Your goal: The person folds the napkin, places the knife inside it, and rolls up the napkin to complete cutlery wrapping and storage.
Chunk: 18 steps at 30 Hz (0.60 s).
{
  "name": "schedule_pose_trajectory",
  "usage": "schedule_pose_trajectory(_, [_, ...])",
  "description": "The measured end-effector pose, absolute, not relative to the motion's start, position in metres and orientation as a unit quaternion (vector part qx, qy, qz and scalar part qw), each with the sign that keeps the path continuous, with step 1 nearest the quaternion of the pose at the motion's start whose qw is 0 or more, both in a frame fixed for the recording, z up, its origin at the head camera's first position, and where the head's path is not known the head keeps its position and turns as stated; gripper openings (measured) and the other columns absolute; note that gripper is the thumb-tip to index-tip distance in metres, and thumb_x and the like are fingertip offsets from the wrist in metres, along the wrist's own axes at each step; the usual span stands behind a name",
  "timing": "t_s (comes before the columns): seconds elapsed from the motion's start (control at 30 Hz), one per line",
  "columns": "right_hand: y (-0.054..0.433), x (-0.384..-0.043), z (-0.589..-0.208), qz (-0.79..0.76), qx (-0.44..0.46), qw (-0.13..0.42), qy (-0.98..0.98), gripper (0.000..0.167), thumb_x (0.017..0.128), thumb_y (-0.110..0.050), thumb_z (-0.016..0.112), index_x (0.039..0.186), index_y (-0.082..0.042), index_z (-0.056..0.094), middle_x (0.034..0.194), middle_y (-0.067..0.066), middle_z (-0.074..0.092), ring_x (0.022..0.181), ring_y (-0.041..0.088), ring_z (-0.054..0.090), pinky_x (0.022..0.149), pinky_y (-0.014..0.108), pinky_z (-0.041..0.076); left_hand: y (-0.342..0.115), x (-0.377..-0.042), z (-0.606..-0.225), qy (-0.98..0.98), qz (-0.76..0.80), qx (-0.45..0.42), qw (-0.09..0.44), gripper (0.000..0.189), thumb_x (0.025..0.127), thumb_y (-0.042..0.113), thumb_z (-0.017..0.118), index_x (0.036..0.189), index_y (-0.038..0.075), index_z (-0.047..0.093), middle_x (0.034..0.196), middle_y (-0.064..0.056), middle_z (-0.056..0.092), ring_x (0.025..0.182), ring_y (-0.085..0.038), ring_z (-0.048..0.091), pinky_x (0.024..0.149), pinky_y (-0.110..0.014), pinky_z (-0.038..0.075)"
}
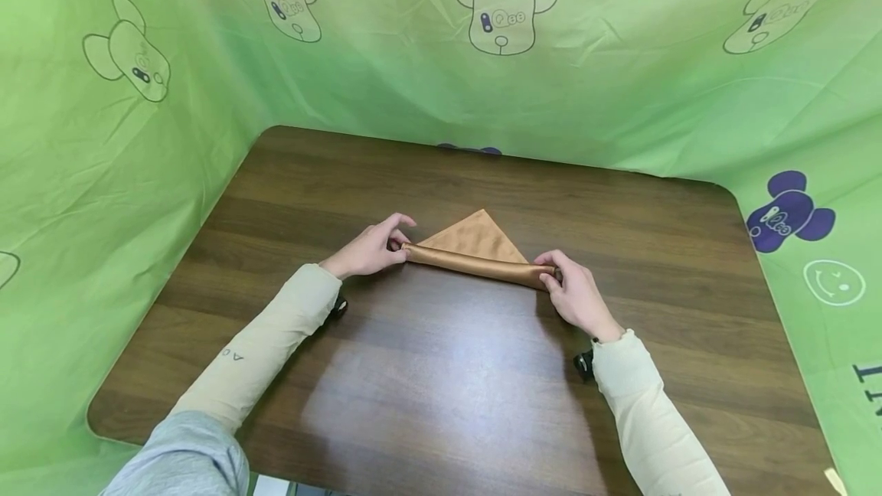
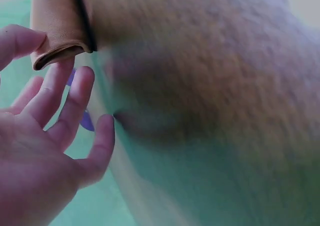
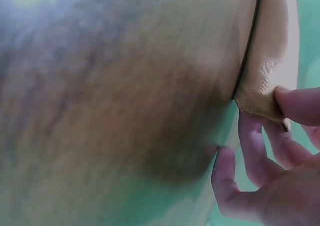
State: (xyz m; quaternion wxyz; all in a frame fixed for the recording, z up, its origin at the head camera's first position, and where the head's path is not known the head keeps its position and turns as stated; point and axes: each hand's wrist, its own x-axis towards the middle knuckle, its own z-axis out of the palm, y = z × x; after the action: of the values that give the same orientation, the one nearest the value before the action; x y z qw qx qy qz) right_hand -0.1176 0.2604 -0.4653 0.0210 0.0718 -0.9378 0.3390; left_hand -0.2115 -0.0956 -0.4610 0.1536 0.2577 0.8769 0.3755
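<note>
A brown satin cloth (image 1: 475,239) lies on the wooden table, its near part rolled into a flat band and its far part a triangle pointing away from me. My left hand (image 1: 372,247) pinches the left end of the rolled band between thumb and fingers. In the left wrist view the folded layers at that end of the cloth (image 2: 60,26) show, with the thumb on one side and fingers beneath. At the other end, my right hand (image 1: 575,293) pinches the band. The right wrist view shows the right thumb pressed on the cloth (image 3: 265,71), fingers under it.
The brown wooden table (image 1: 441,389) has rounded corners and a glossy reflection in front of the cloth. A green curtain (image 1: 386,60) printed with mouse-like heads hangs behind and beside it. Something white (image 1: 271,486) shows below the table's front edge.
</note>
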Motion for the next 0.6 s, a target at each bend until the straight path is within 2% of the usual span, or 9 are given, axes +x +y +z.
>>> schedule_pose_trajectory(0.1, [0.2599,-0.1195,-0.4649,0.337,0.067,0.018,-0.939,0.020,0.091,-0.003,0.060,0.110,-0.009,0.061,0.070,0.005,0.055,0.062,0.015,0.046,0.061,0.030,0.039,-0.0955,-0.2114,-0.4585,0.875,0.379,0.254,0.160,0.029,0.089,0.008,0.062,0.117,0.006,0.057,0.095,-0.008,0.071,0.085,-0.017,0.063,0.079,-0.030,0.048])
schedule_pose_trajectory(0.23, [0.2596,-0.1221,-0.4658,0.336,0.059,0.009,-0.940,0.020,0.092,-0.004,0.059,0.111,-0.009,0.060,0.071,0.005,0.057,0.061,0.015,0.048,0.060,0.029,0.040,-0.0942,-0.2120,-0.4579,0.878,0.381,0.241,0.164,0.015,0.090,0.010,0.061,0.105,0.009,0.064,0.090,-0.006,0.068,0.082,-0.016,0.061,0.076,-0.028,0.045])
schedule_pose_trajectory(0.43, [0.2583,-0.1250,-0.4652,0.331,0.042,-0.011,-0.943,0.021,0.093,-0.005,0.057,0.113,-0.008,0.059,0.085,0.011,0.066,0.064,0.016,0.054,0.061,0.030,0.042,-0.0911,-0.2149,-0.4602,0.893,0.363,0.210,0.162,0.019,0.091,0.015,0.059,0.108,0.009,0.065,0.092,-0.006,0.066,0.086,-0.017,0.059,0.078,-0.029,0.044])
schedule_pose_trajectory(0.6, [0.2567,-0.1272,-0.4639,0.328,0.033,-0.006,-0.944,0.022,0.093,-0.005,0.056,0.114,-0.005,0.058,0.097,0.019,0.069,0.079,0.025,0.067,0.069,0.037,0.050,-0.0906,-0.2174,-0.4618,0.906,0.335,0.211,0.151,0.021,0.091,0.019,0.060,0.109,0.009,0.067,0.089,-0.005,0.066,0.081,-0.016,0.058,0.075,-0.028,0.043])
